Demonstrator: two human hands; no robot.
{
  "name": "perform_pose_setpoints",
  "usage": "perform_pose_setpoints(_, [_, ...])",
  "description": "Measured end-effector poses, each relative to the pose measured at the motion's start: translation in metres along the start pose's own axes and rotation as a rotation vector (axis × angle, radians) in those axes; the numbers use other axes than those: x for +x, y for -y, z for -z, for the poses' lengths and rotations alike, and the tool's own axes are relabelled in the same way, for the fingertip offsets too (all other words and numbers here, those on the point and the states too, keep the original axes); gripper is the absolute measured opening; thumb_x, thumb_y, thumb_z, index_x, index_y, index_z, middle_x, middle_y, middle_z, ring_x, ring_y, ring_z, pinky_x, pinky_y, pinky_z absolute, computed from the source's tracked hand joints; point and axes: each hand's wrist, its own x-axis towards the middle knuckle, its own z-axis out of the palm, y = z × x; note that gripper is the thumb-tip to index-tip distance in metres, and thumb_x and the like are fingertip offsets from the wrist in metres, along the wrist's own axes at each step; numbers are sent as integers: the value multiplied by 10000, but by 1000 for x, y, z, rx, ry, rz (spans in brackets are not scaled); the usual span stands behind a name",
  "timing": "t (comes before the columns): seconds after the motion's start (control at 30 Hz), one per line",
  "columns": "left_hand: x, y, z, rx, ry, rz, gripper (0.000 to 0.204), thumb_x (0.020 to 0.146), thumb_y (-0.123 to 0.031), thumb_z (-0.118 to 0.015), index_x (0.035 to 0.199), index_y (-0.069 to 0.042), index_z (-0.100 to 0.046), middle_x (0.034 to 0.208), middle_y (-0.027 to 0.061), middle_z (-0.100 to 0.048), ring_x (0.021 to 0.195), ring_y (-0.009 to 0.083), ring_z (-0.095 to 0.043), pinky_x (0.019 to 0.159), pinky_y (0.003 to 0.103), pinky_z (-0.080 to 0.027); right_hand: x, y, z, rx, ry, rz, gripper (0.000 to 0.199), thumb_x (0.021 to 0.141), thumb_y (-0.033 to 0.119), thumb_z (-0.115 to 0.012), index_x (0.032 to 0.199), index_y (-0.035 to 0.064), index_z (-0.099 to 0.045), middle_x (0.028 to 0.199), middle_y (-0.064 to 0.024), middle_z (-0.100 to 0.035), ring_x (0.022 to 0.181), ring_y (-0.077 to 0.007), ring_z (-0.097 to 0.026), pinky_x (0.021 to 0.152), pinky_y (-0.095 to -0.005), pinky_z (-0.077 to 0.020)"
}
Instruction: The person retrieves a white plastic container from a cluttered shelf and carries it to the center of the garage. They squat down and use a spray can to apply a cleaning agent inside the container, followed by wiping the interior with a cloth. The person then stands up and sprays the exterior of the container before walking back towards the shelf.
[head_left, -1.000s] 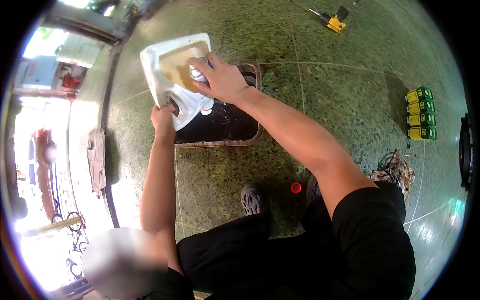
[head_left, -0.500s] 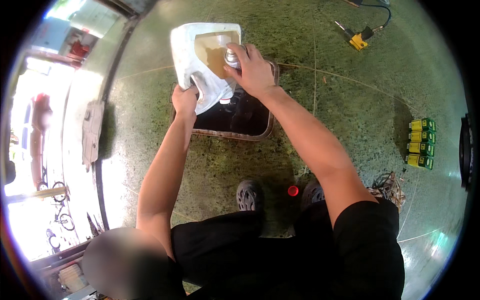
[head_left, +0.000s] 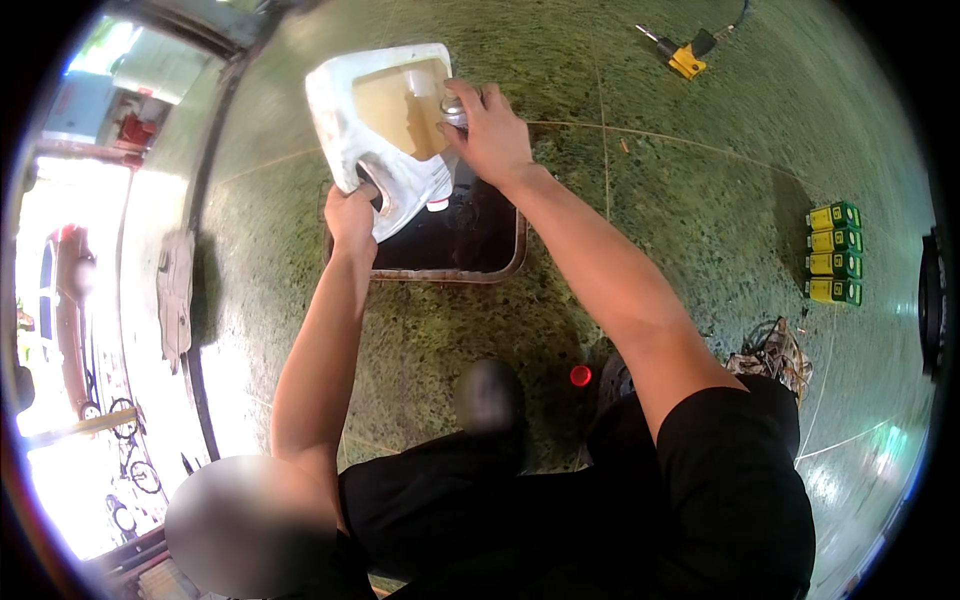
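My left hand (head_left: pixel 350 212) is closed round the handle of a white plastic jug (head_left: pixel 332 118), held tilted above a tray. A large opening in the jug's side shows its yellowish inside, with brown staining. The jug's white cap with a red edge (head_left: pixel 438 205) points down toward the tray. My right hand (head_left: pixel 497 135) is curled round a small metallic can (head_left: pixel 454 110) at the opening's right edge. Most of the can is hidden by the fingers. Under the jug, the shallow tray (head_left: pixel 440 276) has a rusty-brown rim and holds dark liquid (head_left: pixel 490 225).
A red round cap (head_left: pixel 581 376) lies on the green floor between my feet. Several green-and-yellow boxes (head_left: pixel 833 252) stand in a row at right, near a wiry bundle (head_left: pixel 778 358). A yellow-and-black hose tool (head_left: pixel 688 62) lies far right; a grey flat piece (head_left: pixel 176 300) lies left.
The whole view has shifted a little, moving the tray and floor things leftward. The jug leans slightly more to the left. My left foot is now blurred. Both hands keep their holds.
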Motion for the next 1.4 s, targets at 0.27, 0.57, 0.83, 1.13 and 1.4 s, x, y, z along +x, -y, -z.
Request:
perform_pose_setpoints(0.27, [22, 17, 25, 22, 58, -148, 322, 825, 27, -626, 1146, 31, -640, 1071, 77, -669, 957, 196, -638, 848, 342, -507, -4, 7, 28, 100, 211, 65, 645, 861, 387, -694, 1426, 202, -443, 1214, -193, -548, 1075, -394, -625, 837, -465, -566])
perform_pose_setpoints(0.57, [44, 29, 7, 62, -81, -144, 452, 773, 57, -591, 1225, 36, -596, 1106, 90, -655, 992, 216, -612, 906, 337, -475, -10, -15, 40, 172, 93, 67, 614, 852, 280, -728, 1385, 188, -436, 1163, -221, -518, 1026, -433, -616, 818, -506, -535])
perform_pose_setpoints(0.83, [42, 33, -1, 196, -38, -225, 333, 817, 56, -574, 1145, 29, -628, 1056, 64, -663, 960, 184, -612, 873, 320, -472, -5, -9, 32, 209, 106, 31, 631, 830, 250, -747, 1379, 163, -447, 1238, -238, -513, 1108, -439, -593, 860, -506, -532])
perform_pose_setpoints(1.13, [40, 24, 10, 57, -96, -145, 331, 788, 57, -554, 1101, 0, -642, 1006, 45, -646, 916, 161, -608, 843, 299, -469, 26, -50, 49, 166, 106, -279, 730, 848, 312, -747, 1430, 74, -376, 1311, -246, -550, 1074, -391, -649, 955, -440, -539])
perform_pose_setpoints(1.4, [50, 27, 3, -212, -95, -56, 500, 730, 57, -517, 1222, 44, -608, 1154, 95, -651, 1044, 224, -632, 939, 348, -480, -40, -216, 109, -208, 1268, -680, 458, 762, 388, -803, 1009, 9, -726, 1045, -138, -722, 838, -312, -711, 607, -472, -601])
